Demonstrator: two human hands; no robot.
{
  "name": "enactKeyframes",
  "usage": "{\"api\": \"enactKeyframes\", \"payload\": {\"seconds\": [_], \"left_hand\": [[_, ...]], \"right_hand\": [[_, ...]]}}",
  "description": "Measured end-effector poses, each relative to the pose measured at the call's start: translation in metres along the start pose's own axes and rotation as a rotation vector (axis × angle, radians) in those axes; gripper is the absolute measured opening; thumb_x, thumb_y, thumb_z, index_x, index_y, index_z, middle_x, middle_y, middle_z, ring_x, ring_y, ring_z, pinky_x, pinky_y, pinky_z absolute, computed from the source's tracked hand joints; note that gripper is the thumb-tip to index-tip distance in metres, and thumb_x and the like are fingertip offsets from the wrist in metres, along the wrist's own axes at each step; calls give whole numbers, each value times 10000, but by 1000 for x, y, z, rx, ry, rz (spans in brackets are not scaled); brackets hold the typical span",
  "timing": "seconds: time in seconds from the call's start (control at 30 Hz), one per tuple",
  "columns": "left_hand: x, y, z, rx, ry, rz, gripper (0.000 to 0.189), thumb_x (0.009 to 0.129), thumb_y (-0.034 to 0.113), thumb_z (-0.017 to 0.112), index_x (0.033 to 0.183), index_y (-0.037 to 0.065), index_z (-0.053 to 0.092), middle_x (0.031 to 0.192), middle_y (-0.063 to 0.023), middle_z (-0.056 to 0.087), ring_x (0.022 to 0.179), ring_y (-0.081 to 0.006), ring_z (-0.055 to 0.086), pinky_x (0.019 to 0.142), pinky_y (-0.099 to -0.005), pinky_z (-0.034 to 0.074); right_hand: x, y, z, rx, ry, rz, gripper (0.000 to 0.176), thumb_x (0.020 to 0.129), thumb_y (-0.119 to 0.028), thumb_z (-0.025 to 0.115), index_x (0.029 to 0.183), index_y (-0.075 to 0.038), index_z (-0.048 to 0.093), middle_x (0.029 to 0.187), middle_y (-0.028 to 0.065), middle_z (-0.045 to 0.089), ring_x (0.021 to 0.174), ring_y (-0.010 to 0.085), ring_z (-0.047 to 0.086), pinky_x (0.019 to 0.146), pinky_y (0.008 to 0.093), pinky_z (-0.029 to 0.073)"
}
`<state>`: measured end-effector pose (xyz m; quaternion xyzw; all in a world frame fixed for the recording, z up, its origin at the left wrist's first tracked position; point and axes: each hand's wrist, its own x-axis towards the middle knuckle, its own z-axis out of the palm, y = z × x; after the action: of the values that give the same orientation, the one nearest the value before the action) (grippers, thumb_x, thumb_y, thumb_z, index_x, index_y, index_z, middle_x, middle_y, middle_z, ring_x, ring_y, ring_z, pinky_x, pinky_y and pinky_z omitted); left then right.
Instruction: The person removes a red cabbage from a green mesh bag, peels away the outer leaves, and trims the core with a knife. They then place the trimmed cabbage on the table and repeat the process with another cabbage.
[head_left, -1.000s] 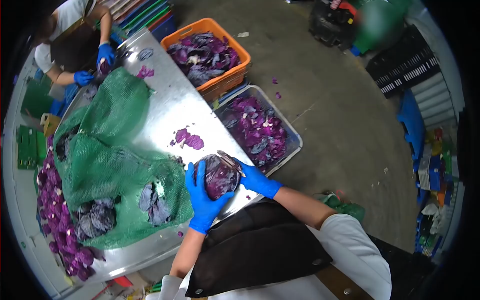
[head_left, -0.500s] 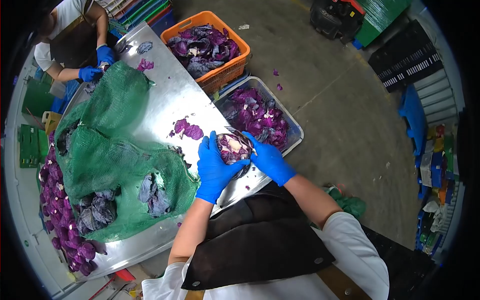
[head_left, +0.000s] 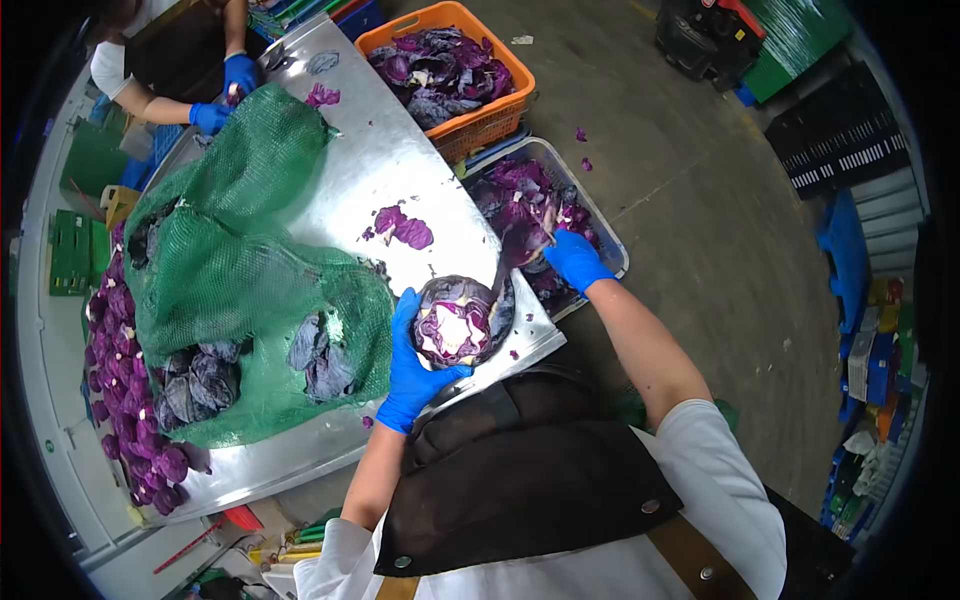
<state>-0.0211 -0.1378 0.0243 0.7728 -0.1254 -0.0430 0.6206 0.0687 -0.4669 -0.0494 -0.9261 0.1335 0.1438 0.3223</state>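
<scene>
A red cabbage (head_left: 455, 325) rests at the steel table's corner, its pale cut stem end facing up. My left hand (head_left: 412, 365) is wrapped around its left and lower side. To the right, my right hand (head_left: 578, 260) in a blue glove is over the grey bin (head_left: 622, 250) of loose purple leaves. Its fingers pinch a dark cabbage leaf (head_left: 520, 245), blurred, which stretches back toward the cabbage's upper right edge. Torn purple leaf pieces (head_left: 405, 228) lie on the table just beyond the cabbage.
A green mesh sack (head_left: 260, 270) with dark cabbages spreads over the steel table (head_left: 360, 170). Trimmed cabbages (head_left: 125, 380) pile along the left. An orange crate (head_left: 490, 125) of leaves stands beyond the bin. Across the table, a co-worker's blue-gloved hands (head_left: 225, 100) handle a cabbage.
My right hand has left the cabbage and moved right over the bin, pulling a leaf outward. My left hand still holds the cabbage, whose stem end now faces up more fully.
</scene>
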Motion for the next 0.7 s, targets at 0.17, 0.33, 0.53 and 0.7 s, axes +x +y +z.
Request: {"api": "enactKeyframes", "payload": {"seconds": [0.17,0.33,0.53,0.7], "left_hand": [[12,31,3,340,-67,-30,1254,599,449,914,1544,25,206,1597,-249,166,1479,-413,188,1194,-485,222],[30,52,30,606,31,-89,1295,578,488,907,1531,-7,184,1524,-307,251,1408,-470,268,1153,-521,266],[37,55,40,650,41,-117,1245,545,507,912,1486,-9,281,1440,-275,380,1348,-446,367,1130,-498,320],[22,45,25,608,-25,10,1330,528,497,926,1539,22,203,1483,-272,321,1392,-460,302,1160,-509,282]], "right_hand": [[-81,-96,-9,132,-50,-457,552,970,-414,580,1381,-51,522,1131,263,659,1002,390,672,819,442,530],[-113,-123,-19,83,-59,-410,606,968,-472,539,1413,-72,447,1115,208,672,911,384,679,755,465,541],[-63,-89,-2,48,-107,-288,469,936,-366,596,1270,-40,551,971,237,676,829,397,678,710,476,535],[-52,-97,15,376,-44,-296,350,891,-319,635,1050,-8,655,915,259,679,862,422,677,716,487,534]]}}
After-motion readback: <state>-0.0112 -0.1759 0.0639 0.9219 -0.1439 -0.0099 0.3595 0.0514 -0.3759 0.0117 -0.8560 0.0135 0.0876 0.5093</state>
